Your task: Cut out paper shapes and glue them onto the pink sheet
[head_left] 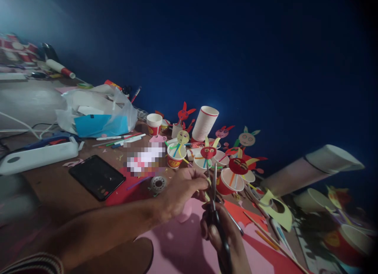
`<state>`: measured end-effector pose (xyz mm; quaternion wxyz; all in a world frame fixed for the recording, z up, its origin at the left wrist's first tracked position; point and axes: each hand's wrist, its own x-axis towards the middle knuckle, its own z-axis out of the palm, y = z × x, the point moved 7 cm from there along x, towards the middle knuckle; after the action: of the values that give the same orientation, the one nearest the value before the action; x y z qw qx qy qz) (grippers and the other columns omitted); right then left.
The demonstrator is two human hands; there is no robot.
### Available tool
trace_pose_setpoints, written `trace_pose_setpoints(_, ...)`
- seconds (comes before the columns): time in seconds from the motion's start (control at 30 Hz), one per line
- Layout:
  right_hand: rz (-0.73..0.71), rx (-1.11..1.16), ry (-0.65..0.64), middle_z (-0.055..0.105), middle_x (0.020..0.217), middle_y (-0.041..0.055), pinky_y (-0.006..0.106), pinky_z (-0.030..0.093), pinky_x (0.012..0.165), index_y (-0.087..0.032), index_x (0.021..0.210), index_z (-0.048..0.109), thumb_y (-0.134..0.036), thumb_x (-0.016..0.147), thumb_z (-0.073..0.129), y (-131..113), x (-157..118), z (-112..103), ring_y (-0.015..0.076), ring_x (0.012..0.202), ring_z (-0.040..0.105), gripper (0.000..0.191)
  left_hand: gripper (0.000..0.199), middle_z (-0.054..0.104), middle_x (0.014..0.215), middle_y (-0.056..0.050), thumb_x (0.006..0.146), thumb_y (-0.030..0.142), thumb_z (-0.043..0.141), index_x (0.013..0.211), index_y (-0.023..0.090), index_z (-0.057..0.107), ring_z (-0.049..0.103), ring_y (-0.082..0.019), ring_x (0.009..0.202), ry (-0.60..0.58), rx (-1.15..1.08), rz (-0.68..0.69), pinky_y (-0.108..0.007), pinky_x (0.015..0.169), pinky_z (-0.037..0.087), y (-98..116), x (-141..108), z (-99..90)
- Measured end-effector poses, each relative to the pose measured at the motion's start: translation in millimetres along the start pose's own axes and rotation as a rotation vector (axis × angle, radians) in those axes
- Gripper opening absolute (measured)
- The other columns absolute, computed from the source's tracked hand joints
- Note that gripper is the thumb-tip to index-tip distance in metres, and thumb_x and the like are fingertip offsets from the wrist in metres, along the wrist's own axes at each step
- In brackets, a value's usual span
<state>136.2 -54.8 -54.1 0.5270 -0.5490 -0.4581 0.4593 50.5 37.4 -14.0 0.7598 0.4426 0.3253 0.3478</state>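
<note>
Blue wall (165, 53); L hand (183, 189) w/ part-hidden yellowish scrap (209, 183), R hand (230, 230) w/ scissors (214, 187)

No text is legible; yellow mark (175, 163) on paper cup (169, 157) too small.

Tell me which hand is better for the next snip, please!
Probably the right hand: it grips the black-handled scissors, with the blades apart. The left hand seems busy pinching a small pale-yellow piece beside those blades, so it suits holding steady.
</note>
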Motion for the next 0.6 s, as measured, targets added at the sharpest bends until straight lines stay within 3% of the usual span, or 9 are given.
trace_pose_setpoints(0.23, -0.042, -0.084, -0.015, 0.049, 0.063, -0.0022, 0.023, 0.039, 0.053, -0.021, 0.096, 0.054, -0.047, 0.075, 0.060, -1.6, 1.5, -3.4, 0.0138, 0.057, 0.045, 0.035, 0.007, 0.056, 0.058, 0.001, 0.063, 0.015, 0.056, 0.069, 0.013, 0.054, 0.054, -0.010, 0.050, 0.026, -0.024, -0.009, -0.025, 0.054, 0.046, 0.1, -1.7, 1.6)
trace_pose_setpoints(0.43, -0.056, -0.090, 0.109, 0.049, 0.057, -0.0035, 0.023, 0.038, 0.050, -0.021, 0.094, 0.057, -0.053, 0.072, 0.061, -6.8, -0.1, -5.4, 0.0127, 0.052, 0.043, 0.040, 0.007, 0.057, 0.060, 0.000, 0.064, 0.015, 0.056, 0.070, 0.012, 0.054, 0.054, -0.010, 0.051, 0.047, -0.007, -0.028, -0.025, 0.055, 0.046, -0.8, -2.5, 1.3)
trace_pose_setpoints(0.6, -0.031, -0.071, 0.122, 0.049, 0.058, -0.0034, 0.023, 0.036, 0.049, -0.020, 0.094, 0.058, -0.054, 0.071, 0.062, -6.1, 0.0, -4.4, 0.0123, 0.051, 0.042, 0.041, 0.007, 0.057, 0.061, -0.001, 0.063, 0.015, 0.056, 0.070, 0.012, 0.054, 0.054, -0.010, 0.051, 0.034, -0.010, -0.033, -0.025, 0.055, 0.046, 0.2, -2.5, 2.3)
